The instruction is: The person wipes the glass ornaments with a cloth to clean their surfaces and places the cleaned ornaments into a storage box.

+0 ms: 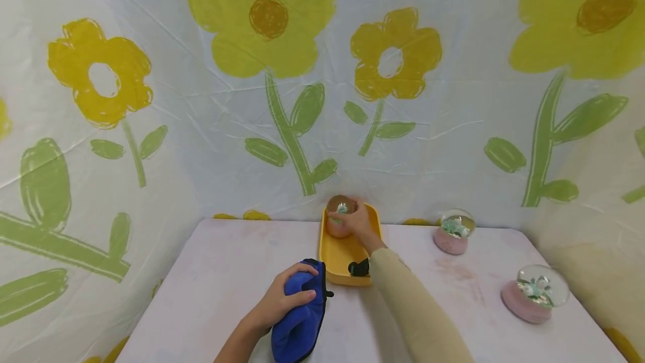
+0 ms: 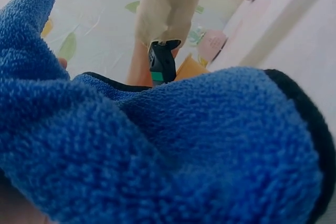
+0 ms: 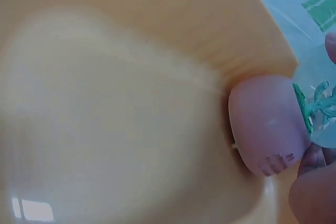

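Observation:
At the far end of the yellow tray [image 1: 347, 251], my right hand [image 1: 359, 222] grips a snow globe [image 1: 339, 227] by its clear dome. In the right wrist view the globe's pink base [image 3: 270, 124] is inside the tray, close against its wall. My left hand [image 1: 282, 298] holds a folded blue cloth [image 1: 299, 318] with black edging, left of the tray's near end. The cloth [image 2: 173, 145] fills most of the left wrist view and hides most of that hand.
Two more snow globes with pink bases stand on the right of the white table: one farther back [image 1: 453, 232], one nearer [image 1: 534, 294]. A flower-printed sheet [image 1: 302, 128] hangs behind the table and along its sides.

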The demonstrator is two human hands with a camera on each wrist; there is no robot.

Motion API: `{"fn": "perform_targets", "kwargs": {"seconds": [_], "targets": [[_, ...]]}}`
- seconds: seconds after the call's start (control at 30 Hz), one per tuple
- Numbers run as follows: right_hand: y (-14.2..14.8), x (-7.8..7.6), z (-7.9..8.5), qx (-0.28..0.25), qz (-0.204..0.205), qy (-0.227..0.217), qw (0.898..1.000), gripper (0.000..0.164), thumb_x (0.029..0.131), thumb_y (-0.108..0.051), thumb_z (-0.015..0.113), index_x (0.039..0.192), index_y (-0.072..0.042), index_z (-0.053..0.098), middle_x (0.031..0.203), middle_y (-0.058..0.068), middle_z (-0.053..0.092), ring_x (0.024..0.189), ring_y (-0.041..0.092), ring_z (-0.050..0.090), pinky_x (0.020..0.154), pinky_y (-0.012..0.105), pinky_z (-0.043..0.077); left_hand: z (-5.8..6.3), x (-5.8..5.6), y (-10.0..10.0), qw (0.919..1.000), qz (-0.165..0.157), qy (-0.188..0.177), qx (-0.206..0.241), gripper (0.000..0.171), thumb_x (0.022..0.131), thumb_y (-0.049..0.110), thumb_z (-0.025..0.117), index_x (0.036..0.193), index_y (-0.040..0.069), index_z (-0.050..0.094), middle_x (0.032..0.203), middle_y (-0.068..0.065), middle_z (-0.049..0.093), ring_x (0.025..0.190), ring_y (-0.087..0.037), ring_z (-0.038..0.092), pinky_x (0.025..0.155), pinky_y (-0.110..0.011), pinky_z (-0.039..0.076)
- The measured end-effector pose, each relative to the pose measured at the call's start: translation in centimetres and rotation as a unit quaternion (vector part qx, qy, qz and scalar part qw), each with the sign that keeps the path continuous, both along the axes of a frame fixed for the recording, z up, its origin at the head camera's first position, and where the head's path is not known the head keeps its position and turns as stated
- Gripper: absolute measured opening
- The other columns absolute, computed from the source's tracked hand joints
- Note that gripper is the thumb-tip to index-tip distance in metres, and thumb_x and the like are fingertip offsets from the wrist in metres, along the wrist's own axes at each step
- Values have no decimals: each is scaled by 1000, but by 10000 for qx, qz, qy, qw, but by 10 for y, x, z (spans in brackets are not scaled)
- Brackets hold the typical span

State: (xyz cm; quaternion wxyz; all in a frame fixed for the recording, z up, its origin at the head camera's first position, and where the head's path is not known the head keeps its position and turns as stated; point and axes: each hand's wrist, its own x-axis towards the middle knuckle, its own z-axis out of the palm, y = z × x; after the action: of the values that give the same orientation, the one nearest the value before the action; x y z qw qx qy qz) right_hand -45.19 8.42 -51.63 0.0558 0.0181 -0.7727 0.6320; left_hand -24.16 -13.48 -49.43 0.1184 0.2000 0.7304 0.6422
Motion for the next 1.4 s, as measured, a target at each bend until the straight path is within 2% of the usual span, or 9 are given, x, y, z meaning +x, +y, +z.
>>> {"fn": "perform_targets", "kwargs": {"seconds": [0.3,0.6,0.77,0.93,1.07,1.17,1.23,1.3,1.4], "targets": [[10,14,27,422,557,-175,9974,94,76,-25,84,147,-1,28,148,24,32,132,39,36,104,50,34,1,6,4,9995,269,63,140,35,93,21,62,126,14,56,125,-16,52,104,-32,53,84,-43,45],[72,46,91,1546,1212,-64,9805,74,83,-33,77,139,1,42,144,24,40,130,43,39,101,52,38,6,1,-2,9993,310,188,-30,33,93,21,62,125,15,58,126,-15,51,104,-31,52,85,-43,43],[138,96,112,2359,1118,628,9633,62,86,-34,74,133,-2,49,136,21,49,125,44,44,94,54,44,4,1,-1,9996,256,143,40,34,93,22,61,126,13,57,128,-15,49,105,-31,52,85,-43,43],[215,170,109,3466,329,1905,9179,49,85,-29,75,123,-3,58,123,20,60,111,42,55,82,57,47,-1,3,12,9998,-165,-39,56,37,94,24,60,128,12,54,125,-15,51,104,-29,53,85,-41,45],[268,207,97,3719,-337,2316,8983,53,76,-21,83,119,0,60,116,24,61,103,44,56,78,40,47,-4,3,16,9998,-196,19,29,36,93,26,60,126,15,55,126,-13,51,105,-29,54,85,-41,45],[301,222,85,3700,-799,2029,9031,62,73,-22,85,123,2,56,118,28,57,101,41,55,71,21,41,-5,4,13,9999,-119,63,45,35,92,25,60,125,15,55,127,-14,50,104,-30,53,85,-42,45],[320,231,76,3608,-1058,1601,9127,71,77,-25,83,131,5,49,125,34,50,104,47,51,77,25,43,-6,5,11,9999,-56,76,39,34,93,25,60,125,15,56,128,-14,49,105,-30,53,85,-42,45],[336,240,68,3522,-1362,984,9207,82,81,-32,79,141,7,37,134,39,39,110,53,47,82,43,46,-7,4,10,10000,-16,87,13,33,93,25,60,125,15,56,128,-13,49,105,-30,53,85,-42,45],[355,248,53,3051,-1669,115,9375,96,87,-36,73,148,10,15,144,42,19,117,64,32,87,69,33,-5,3,10,9999,6,146,7,33,93,25,60,125,16,56,128,-12,50,105,-29,53,85,-42,45]]}}
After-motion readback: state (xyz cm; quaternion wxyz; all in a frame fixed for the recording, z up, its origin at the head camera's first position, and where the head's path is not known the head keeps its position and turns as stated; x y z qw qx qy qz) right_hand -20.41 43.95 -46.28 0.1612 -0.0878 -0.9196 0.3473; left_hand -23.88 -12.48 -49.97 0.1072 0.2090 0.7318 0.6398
